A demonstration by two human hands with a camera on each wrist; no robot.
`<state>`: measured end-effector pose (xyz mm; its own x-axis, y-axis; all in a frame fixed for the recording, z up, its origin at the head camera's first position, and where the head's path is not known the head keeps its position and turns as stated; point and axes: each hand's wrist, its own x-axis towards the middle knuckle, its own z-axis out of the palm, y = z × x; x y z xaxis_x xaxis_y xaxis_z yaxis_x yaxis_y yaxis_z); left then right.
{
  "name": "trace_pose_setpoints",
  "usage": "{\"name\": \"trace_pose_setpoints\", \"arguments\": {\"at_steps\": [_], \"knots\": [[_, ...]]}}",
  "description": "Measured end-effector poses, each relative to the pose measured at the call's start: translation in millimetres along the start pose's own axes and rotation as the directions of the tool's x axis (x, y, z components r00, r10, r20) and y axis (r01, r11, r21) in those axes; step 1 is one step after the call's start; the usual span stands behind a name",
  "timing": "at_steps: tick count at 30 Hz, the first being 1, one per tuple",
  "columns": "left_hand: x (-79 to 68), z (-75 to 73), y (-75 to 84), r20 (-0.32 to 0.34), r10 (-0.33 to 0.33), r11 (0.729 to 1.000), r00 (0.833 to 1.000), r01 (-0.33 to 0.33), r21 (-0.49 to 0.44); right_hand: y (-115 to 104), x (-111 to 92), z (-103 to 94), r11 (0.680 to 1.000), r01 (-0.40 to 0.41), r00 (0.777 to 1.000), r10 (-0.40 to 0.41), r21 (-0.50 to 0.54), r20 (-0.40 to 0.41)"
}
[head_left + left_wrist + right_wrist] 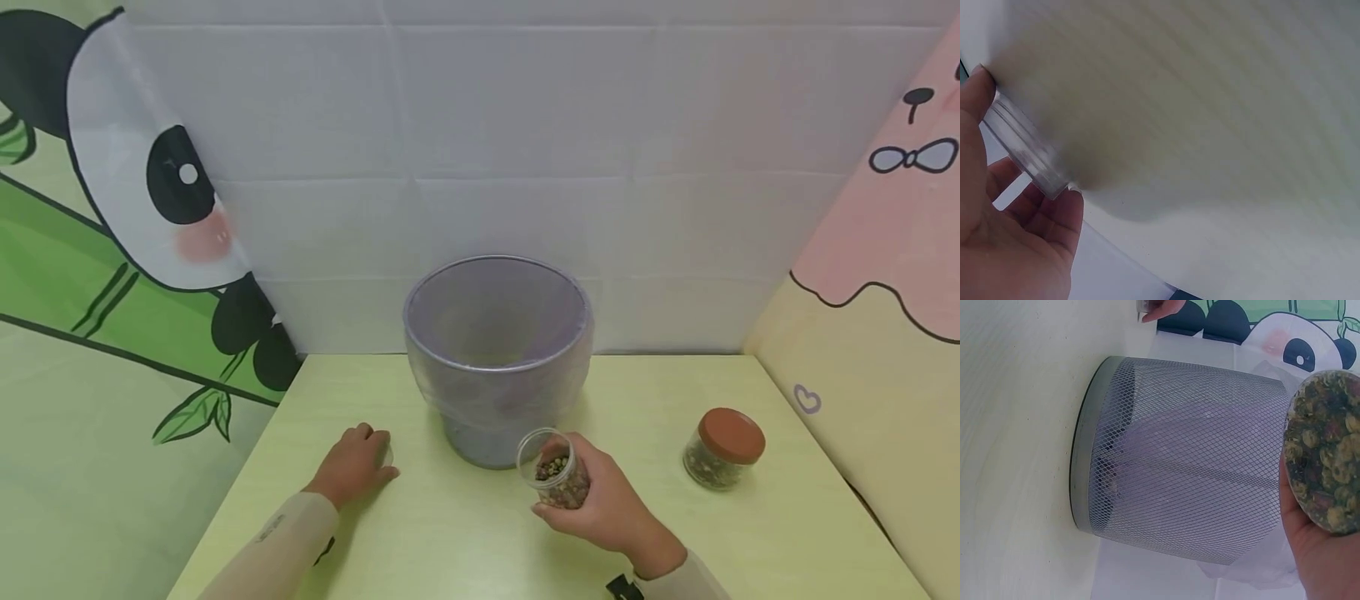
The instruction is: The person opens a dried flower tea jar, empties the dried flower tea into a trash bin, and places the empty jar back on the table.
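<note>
Tilted in my right hand [600,496] is a clear open-mouthed jar [570,487], its mouth facing up and toward the bin. Dried flower buds [1329,450] fill its lower part, seen through the base in the right wrist view. On the left of the table my left hand [356,467] grips a clear plastic lid [1025,147] by its edge, thumb and fingers on opposite sides. From the head view the palm and fingers hide most of that lid. A mesh waste bin [1179,462] with a translucent liner [498,362] stands just beyond the right hand.
A second jar [712,462] with an orange-red lid [732,435] stands at the right of the yellowish table [457,533]. Behind the bin rises a white cloth wall [517,125]. Printed panels with cartoon animals flank the table on both sides.
</note>
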<state>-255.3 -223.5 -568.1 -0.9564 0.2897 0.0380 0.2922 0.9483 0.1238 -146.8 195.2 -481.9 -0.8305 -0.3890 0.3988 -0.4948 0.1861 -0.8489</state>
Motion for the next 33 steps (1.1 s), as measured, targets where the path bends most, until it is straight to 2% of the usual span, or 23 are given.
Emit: {"name": "trace_pose_setpoints", "arguments": {"at_steps": [9, 16, 26, 33], "knots": [[-0.8, -0.4, 0.9, 0.003, -0.008, 1.000, 1.000, 0.008, 0.006, 0, -1, -0.3, 1.000, -0.010, 1.000, 0.010, -0.012, -0.010], [-2.9, -6.4, 5.8, 0.024, -0.018, 1.000, 1.000, 0.018, -0.013, 1, -1, -0.5, 0.999, -0.030, 1.000, 0.029, 0.022, 0.007], [-3.5, -13.6, 8.9, 0.044, -0.034, 0.999, 0.998, 0.035, -0.035, 3, -1, -2.0, 1.000, 0.017, 1.000, -0.017, -0.012, -0.005], [2.7, -21.3, 5.7, 0.007, -0.028, 1.000, 1.000, 0.028, -0.011, 3, -1, -4.7, 1.000, 0.024, 1.000, -0.024, -0.007, -0.010]]}}
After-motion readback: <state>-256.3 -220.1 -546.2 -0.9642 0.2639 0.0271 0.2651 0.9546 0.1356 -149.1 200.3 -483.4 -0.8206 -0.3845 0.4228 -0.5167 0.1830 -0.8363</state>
